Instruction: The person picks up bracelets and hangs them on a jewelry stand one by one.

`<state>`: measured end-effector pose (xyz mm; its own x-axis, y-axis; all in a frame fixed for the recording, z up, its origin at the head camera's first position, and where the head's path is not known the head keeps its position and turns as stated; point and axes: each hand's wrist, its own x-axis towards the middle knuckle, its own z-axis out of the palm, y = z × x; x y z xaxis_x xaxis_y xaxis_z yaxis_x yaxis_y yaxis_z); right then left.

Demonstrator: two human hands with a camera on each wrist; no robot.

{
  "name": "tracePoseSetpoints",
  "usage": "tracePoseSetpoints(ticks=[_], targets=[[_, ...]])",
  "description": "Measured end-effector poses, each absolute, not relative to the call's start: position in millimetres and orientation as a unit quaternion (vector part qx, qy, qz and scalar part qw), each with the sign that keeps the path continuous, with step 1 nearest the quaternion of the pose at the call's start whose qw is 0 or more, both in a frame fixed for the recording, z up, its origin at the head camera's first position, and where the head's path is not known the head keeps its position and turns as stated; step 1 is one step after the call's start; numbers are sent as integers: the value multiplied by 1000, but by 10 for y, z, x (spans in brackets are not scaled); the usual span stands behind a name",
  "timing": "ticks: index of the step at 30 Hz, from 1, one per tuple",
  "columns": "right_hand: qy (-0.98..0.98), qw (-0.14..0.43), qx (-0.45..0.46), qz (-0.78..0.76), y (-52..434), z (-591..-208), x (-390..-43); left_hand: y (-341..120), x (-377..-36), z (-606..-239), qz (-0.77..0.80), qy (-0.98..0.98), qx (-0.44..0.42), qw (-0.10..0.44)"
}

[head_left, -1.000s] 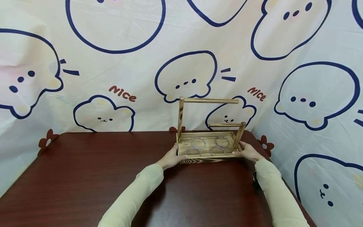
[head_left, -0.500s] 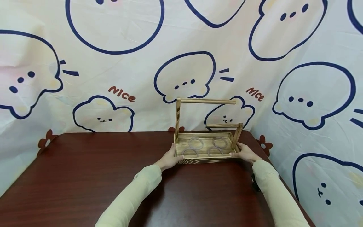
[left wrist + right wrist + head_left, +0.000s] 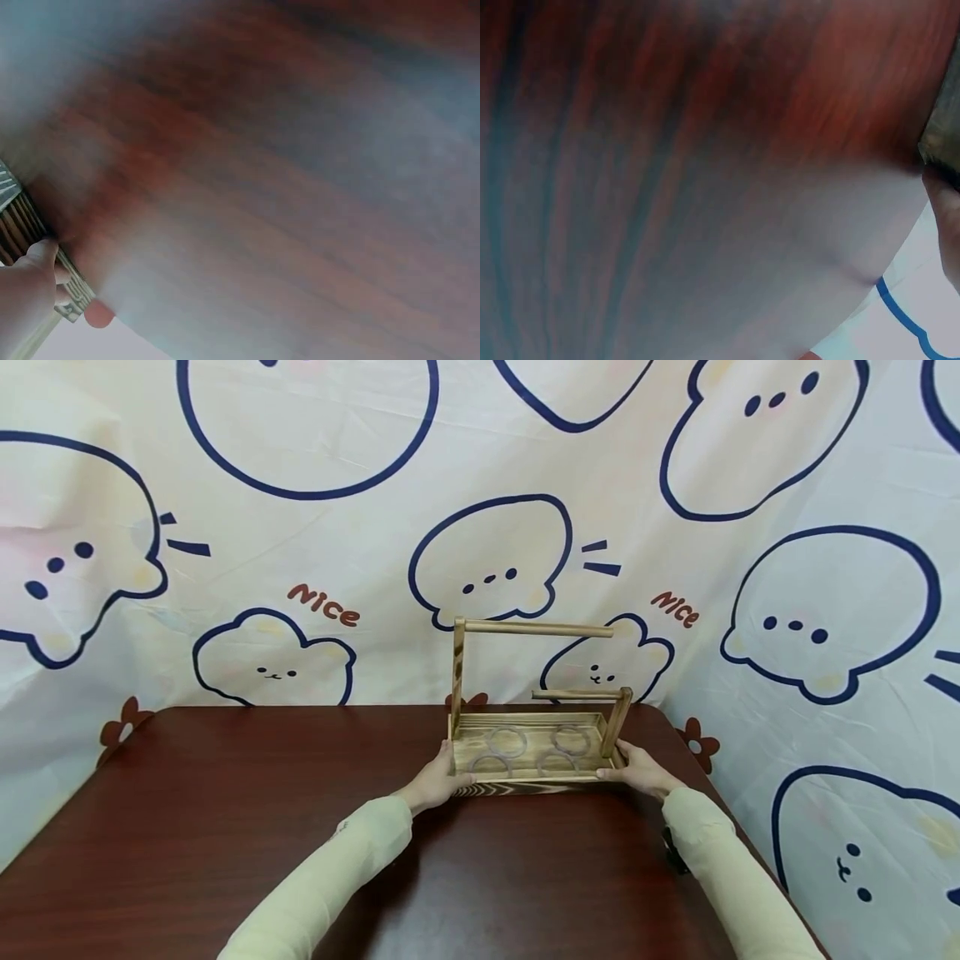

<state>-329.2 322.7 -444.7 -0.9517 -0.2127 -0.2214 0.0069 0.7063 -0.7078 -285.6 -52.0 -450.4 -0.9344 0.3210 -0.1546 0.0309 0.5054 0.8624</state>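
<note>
item, near: dark red-brown table (image 3: 225, 827), with two pale-sleeved arms reaching forward over it; the left hand (image 3: 433, 782) grips the left end and the right hand (image 3: 636, 770) grips the right end of a scorched-wood rack (image 3: 525, 787), fingers curled at its edges. item, middle: the rack sits on the far right part of the table, near the back edge, its tray floor marked with four rings (image 3: 506, 742) and carrying a tall handle bar (image 3: 536, 628) and a lower bar (image 3: 577, 695). item, far: a cartoon-print cloth backdrop (image 3: 300, 527); risk, as a judgement: uneven pull from one hand could skew or tip the top-heavy rack, or slide it off the near right edge.
</note>
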Motion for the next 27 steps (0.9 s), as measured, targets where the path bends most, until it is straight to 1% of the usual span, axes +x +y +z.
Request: tracePoseSetpoints(ticks=[12, 27], targets=[[912, 128, -60, -384, 3006, -4434, -3150, -725, -2695, -4521, 485, 860, 97, 127], [904, 131, -49, -405, 2676, -4415, -3027, -1013, -2601, -4508, 478, 867, 84, 110]])
